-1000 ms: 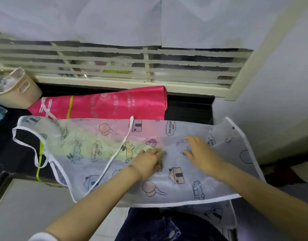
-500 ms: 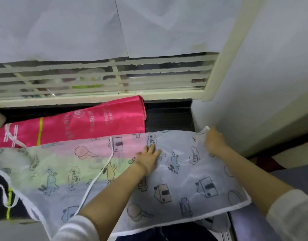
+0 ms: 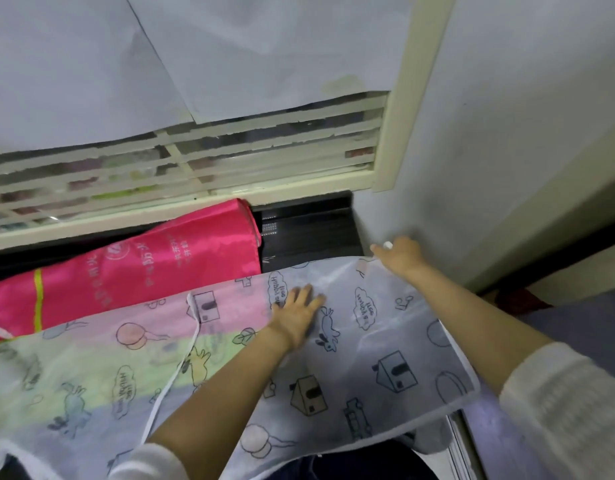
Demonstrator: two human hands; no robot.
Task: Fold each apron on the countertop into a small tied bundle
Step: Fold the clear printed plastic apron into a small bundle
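Note:
A see-through white apron printed with houses, rabbits and balloons lies spread across the dark countertop. Its white strap runs over the cloth. My left hand presses flat on the apron's middle, fingers straight. My right hand is at the apron's far right corner by the wall and pinches the white-edged corner. Behind it lies a folded pink apron with white print and a yellow-green stripe.
A window with white bars and paper sheets runs behind the counter. A white wall stands close on the right. The apron's near edge hangs over the counter's front.
My right hand moved from the apron's middle out to its far right corner and took hold of it. My left hand slid slightly farther up the cloth. The view turned to the right.

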